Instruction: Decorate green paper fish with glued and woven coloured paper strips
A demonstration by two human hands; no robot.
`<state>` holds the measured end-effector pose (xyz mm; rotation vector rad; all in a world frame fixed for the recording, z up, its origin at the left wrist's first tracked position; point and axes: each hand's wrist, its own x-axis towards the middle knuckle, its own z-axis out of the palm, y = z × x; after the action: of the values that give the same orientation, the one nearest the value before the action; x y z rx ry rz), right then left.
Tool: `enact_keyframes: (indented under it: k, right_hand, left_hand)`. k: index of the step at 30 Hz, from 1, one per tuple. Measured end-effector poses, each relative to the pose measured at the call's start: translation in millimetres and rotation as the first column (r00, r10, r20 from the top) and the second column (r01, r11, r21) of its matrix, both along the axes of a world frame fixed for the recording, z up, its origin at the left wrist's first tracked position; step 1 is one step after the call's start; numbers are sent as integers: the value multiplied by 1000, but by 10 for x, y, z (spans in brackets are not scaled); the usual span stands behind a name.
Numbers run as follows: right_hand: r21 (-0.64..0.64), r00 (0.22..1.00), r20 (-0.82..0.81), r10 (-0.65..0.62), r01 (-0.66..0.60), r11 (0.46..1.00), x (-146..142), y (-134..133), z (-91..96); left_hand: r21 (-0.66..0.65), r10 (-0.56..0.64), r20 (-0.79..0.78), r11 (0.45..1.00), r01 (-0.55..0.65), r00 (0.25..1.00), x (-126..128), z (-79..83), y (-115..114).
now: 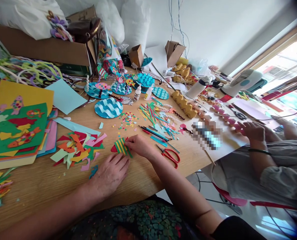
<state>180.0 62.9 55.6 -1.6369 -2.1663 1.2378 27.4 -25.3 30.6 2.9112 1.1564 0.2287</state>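
Observation:
A small paper fish [120, 146] with yellow and green stripes and a red tail lies on the wooden table [38, 186]. My right hand [138, 145] pinches its right edge with closed fingertips. Just below the fish, my left hand [110, 175] rests flat on the tabletop with the fingers stretched out, holding nothing. Red-handled scissors [171, 155] lie to the right of my right hand.
Coloured paper scraps [75, 151] and stacked paper sheets [15, 130] lie left. Blue wavy paper discs [108, 107], glue bottles [137, 93], paper strips and pens [155, 133] sit beyond. A cardboard box [45, 46] stands at back left. Another person's hand [253, 130] works at right.

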Motion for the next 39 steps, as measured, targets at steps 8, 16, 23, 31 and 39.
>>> enact_keyframes:
  k: [8,16,23,31,39]
  right_hand:
    - [-216,973,-195,-127,84,973,50,-49,-40]
    - [-453,879,-341,-334,157,877,101,-140,-34]
    - [-529,871,-340,-354,135,838,184,-231,85]
    - [-504,886,-318,-337,143,852,155,-209,-14]
    - [-344,937,-247,-249,156,926,302,-194,161]
  left_hand:
    - [-99,91,213,993,-71,973,-154,163,565]
    - [-160,52,128,987,-31,990,-180,41,774]
    - [-102,-41,111,993,52,993,-227,9,774]
    - [-164,-9,148,986,33,989,-227,31,786]
    - [-334,190,336,940,-72,923,-239,1,856]
